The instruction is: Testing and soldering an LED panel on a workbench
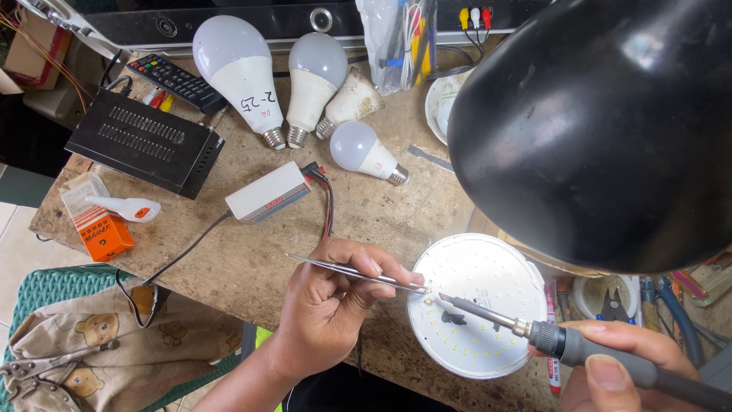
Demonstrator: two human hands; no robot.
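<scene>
The round white LED board (480, 305) lies flat near the front edge of the desk (252, 259), towards its right side, studded with small yellow chips; the tip of a soldering iron (488, 313) and the points of metal tweezers (358, 272) meet at one chip near the board's left rim; the left hand (328, 305) pinches the tweezers between thumb and fingers, its heel resting at the desk's front edge; the right hand (618, 366) is wrapped around the iron's grey handle, thumb on top.

A black lamp shade (595, 130) hangs over the right side, hiding what lies beneath it; behind the board, towards the back edge, stand and lie several white bulbs (313, 76); a white driver box (267, 191) with red and black leads sits mid-desk; a black set-top box (145, 141) and a remote (175, 82) occupy the back left corner.

The risk, as I judge it, is heat held too long, which could lift a pad or scorch neighbouring chips; a slip of the tweezers could flick the tiny chip away; the fingers sit close to the hot tip.
</scene>
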